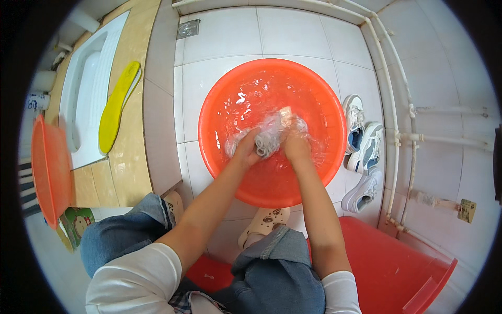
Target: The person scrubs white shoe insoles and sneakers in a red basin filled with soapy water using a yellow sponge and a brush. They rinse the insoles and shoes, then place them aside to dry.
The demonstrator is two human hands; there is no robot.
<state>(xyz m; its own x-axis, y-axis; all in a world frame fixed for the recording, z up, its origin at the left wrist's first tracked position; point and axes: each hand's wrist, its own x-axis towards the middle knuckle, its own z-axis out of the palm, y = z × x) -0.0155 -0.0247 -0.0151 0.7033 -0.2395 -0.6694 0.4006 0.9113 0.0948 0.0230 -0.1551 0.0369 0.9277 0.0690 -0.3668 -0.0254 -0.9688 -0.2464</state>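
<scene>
A large orange plastic basin point(208, 157) of water stands on the floor in front of me. Partly under the rippling surface lies a pale shoe point(268, 142), its light laces bunched near the middle. My left hand point(248, 148) grips the shoe's near side, thumb against the laces. On the shoe's right side, my right hand point(297, 144) is in the water with fingers curled down; splashes blur them, so what they hold is unclear. A small peach-coloured patch point(286, 115) shows just beyond that hand, too blurred to identify.
White sneakers point(364, 147) stand right of the basin beside wall pipes point(388, 98). On the raised tiled ledge at left, a yellow insole point(117, 110) lies by a squat toilet point(88, 90). A smaller orange basin point(49, 168) leans there. A red plastic tub point(384, 267) sits at lower right.
</scene>
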